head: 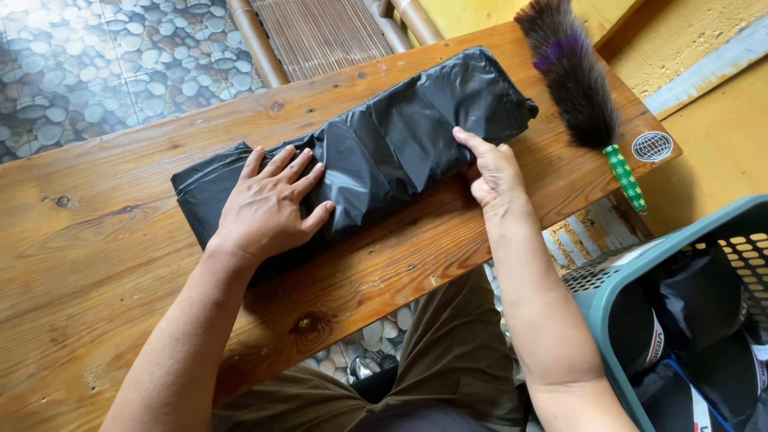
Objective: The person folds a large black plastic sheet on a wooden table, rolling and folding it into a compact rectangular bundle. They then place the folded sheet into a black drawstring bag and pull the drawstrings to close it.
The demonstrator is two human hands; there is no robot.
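A black plastic bag (400,136), folded into a long crumpled strip, lies diagonally across a wooden table (96,264). My left hand (268,204) lies flat on its left part, fingers spread, pressing it down. My right hand (494,170) is at the near edge of the bag's right part, thumb on top and fingers tucked under the fold.
A feather duster (572,68) with a green patterned handle lies on the table's right end by a round sticker (652,146). A teal laundry basket (608,296) with dark items stands at the lower right. A bamboo chair (320,32) is beyond the table.
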